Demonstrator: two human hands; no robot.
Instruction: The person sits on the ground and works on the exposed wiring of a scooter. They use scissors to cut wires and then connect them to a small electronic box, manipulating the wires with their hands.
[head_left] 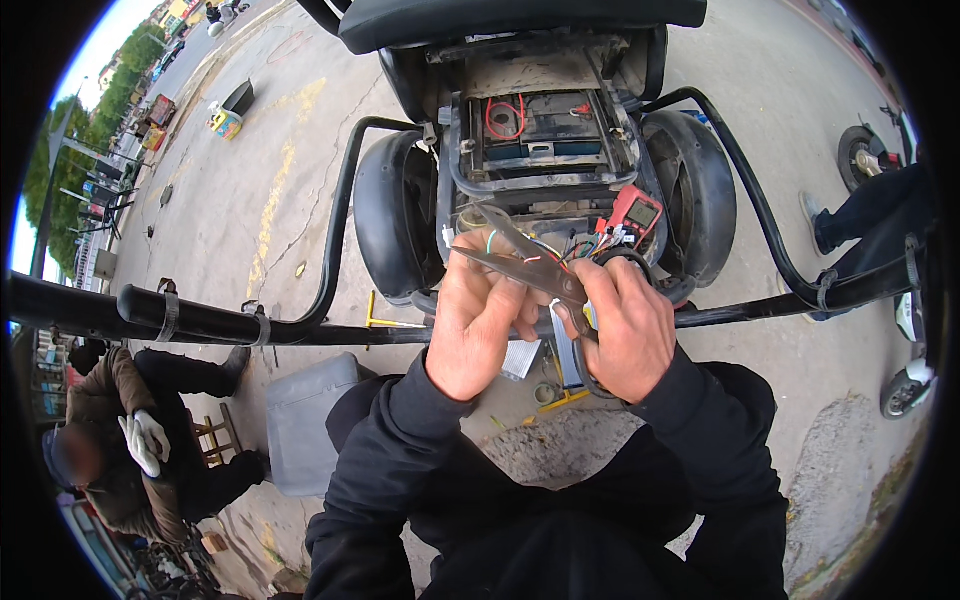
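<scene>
My left hand [477, 326] pinches thin coloured wires [540, 250] in front of the open vehicle frame. My right hand [626, 335] grips large dark metal scissors [525, 270], whose long blades lie across the wires and over my left fingertips. A short white wire end shows at the left of the blades. Behind the hands, a red multimeter [637, 212] rests on the vehicle's frame among more leads. Further back in the battery bay [548, 130] are a red cable loop [505, 118] and a red terminal piece. The left fingertips are partly hidden by the blades.
Black tube bars [230, 318] cross in front of me. Black fenders [392, 215] flank the bay beneath a seat [520, 20]. At lower left sit a person in white gloves [145, 440] and a grey box [310, 430]; another person's legs [855, 225] and scooters [905, 390] are at right.
</scene>
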